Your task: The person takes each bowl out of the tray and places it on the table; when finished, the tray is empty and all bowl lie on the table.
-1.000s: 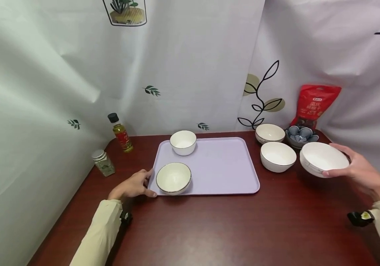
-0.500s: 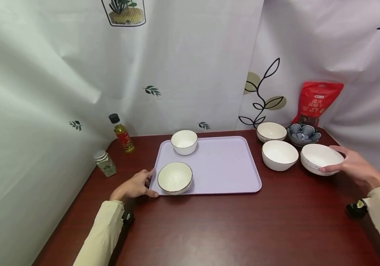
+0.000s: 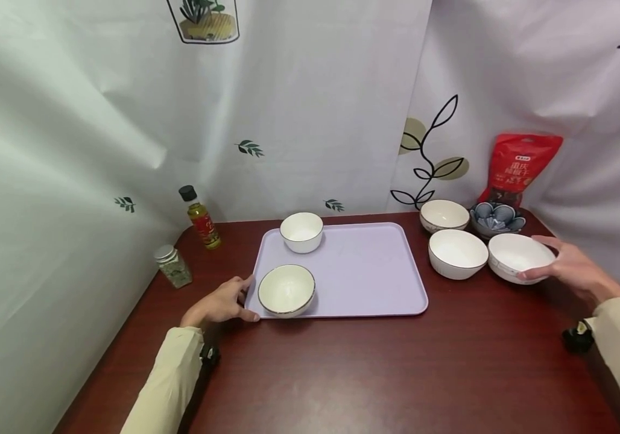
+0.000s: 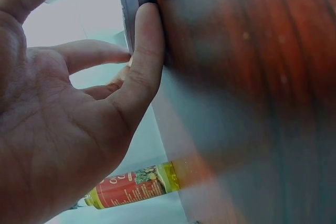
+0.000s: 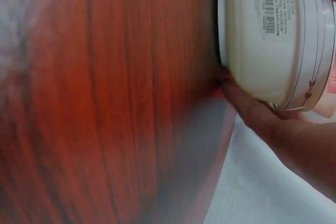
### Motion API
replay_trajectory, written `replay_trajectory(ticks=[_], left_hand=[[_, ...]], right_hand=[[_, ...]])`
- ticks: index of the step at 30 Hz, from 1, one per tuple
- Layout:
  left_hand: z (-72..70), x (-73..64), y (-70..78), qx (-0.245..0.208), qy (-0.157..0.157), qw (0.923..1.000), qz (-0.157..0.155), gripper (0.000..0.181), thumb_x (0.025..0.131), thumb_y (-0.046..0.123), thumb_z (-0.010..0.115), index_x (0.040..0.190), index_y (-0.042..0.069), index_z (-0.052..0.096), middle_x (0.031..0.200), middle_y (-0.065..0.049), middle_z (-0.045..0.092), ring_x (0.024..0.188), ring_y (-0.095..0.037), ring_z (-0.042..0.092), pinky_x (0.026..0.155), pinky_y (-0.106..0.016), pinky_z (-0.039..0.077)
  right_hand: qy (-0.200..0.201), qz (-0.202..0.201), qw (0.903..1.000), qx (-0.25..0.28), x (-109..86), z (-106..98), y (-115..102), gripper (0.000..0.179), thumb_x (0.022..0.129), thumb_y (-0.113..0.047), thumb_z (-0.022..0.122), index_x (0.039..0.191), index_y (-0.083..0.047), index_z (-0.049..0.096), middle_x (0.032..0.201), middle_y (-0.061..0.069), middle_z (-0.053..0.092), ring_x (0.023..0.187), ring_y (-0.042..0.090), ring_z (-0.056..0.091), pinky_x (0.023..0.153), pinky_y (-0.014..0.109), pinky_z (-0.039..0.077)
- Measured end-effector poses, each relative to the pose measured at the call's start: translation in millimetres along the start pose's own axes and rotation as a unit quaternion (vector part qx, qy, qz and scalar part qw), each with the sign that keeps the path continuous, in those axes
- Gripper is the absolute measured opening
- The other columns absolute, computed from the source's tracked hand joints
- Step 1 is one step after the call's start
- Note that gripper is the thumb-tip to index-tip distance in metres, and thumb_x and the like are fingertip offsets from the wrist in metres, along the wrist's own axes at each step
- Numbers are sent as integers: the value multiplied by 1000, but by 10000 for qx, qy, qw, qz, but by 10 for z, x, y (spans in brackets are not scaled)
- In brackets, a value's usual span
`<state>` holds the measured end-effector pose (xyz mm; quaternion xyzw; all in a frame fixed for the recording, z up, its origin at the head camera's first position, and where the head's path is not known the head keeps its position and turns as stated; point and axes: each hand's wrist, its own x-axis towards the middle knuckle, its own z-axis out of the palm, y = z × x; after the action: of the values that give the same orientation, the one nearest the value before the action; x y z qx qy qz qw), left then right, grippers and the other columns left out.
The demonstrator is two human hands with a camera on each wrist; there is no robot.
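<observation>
Where the dark red table runs up to the pale cloth on the left, I see a spice jar and, beyond it, an oil bottle. Next along, I have the left hand resting loosely at the near left corner of a lilac tray, fingers relaxed and apart, thumb against the rim. Just inside that corner stands a cream bowl; a smaller white bowl stands behind it on the tray. Off the tray's right side I count a rear bowl and, in front of it, a deep bowl. Right of the rear one is a dark bowl filled with blue-grey pieces, a red bag upright behind it. At far right my right wrist feed and head feed agree: the right hand grips a patterned bowl, thumb on its near side. This bowl sits right of the deep one, its base at the tabletop; I can't tell whether they touch.
</observation>
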<state>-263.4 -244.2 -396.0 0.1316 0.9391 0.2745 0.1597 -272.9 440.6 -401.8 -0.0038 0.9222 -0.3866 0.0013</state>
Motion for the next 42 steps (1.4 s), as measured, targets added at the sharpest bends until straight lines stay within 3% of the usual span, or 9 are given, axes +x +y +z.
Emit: replay_trajectory(ticks=[5, 8, 13, 17, 22, 27, 31, 35, 42], left_hand=[[17, -14, 6, -93, 15, 9999, 48, 106, 73, 20, 90, 154, -8, 28, 115, -19, 51, 103, -27, 58, 85, -33, 48], [23, -18, -7, -62, 28, 9999, 91, 106, 73, 21, 90, 154, -9, 28, 114, -19, 52, 103, -27, 59, 83, -32, 48], [11, 4, -22, -16, 75, 9999, 104, 105, 73, 21, 89, 154, -8, 29, 115, -19, 52, 104, -28, 60, 84, -34, 49], [6, 16, -10, -45, 96, 9999, 64, 104, 73, 20, 89, 154, -7, 29, 117, -19, 52, 105, -28, 59, 85, -36, 49], [29, -5, -11, -75, 51, 10000, 39, 105, 73, 20, 89, 154, -7, 28, 116, -19, 51, 104, -27, 58, 85, -35, 49], [30, -4, -2, -64, 67, 9999, 53, 104, 73, 19, 89, 154, -8, 28, 116, -19, 52, 103, -26, 59, 83, -33, 49], [32, 25, 20, -121, 87, 9999, 10, 104, 73, 20, 89, 154, -6, 29, 116, -19, 51, 104, -27, 58, 83, -34, 48], [29, 51, 45, -143, 35, 9999, -29, 105, 74, 21, 89, 155, -5, 28, 118, -19, 51, 105, -27, 57, 85, -34, 49], [-4, 4, 14, -28, 2, 10000, -4, 104, 74, 19, 89, 154, -9, 28, 120, -22, 51, 106, -29, 59, 88, -38, 51]], right_hand=[[-172, 27, 9998, -38, 27, -1, 10, 98, 80, -21, 83, 153, 8, 25, 124, 2, 48, 85, -17, 41, 73, 12, 36], [-390, 0, 9992, -58, 52, -13, 0, 103, 81, -23, 82, 156, 7, 18, 138, 18, 42, 90, -14, 41, 75, 11, 36], [-571, -335, 9972, -341, 56, -71, -85, 113, 80, -20, 80, 157, 8, 3, 151, 40, 21, 126, 36, 35, 111, 43, 32], [314, -949, 9888, -1106, -15, -93, -318, 111, 76, -22, 83, 155, 13, 13, 144, 46, 28, 126, 59, 27, 104, 71, 24], [1940, -1619, 9566, -1449, -172, 3, -855, 86, 79, -22, 81, 148, 7, 39, 137, 39, 43, 124, 54, 35, 97, 68, 29], [2428, -2457, 9325, -1052, -193, 262, -1321, 78, 72, -9, 84, 142, 0, 51, 133, 29, 54, 107, 38, 48, 90, 44, 36], [2146, -3021, 9234, -1005, -157, 527, -1547, 80, 67, -7, 88, 139, -2, 55, 131, 23, 58, 109, 35, 54, 89, 31, 37], [1447, -3387, 9240, -1024, -109, 825, -1763, 78, 71, -11, 87, 140, 0, 53, 131, 21, 58, 116, 34, 55, 91, 38, 47], [-301, -3223, 9437, -683, 118, 1450, -2192, 75, 83, -22, 81, 146, 0, 46, 139, 24, 54, 125, 42, 56, 99, 55, 49]])
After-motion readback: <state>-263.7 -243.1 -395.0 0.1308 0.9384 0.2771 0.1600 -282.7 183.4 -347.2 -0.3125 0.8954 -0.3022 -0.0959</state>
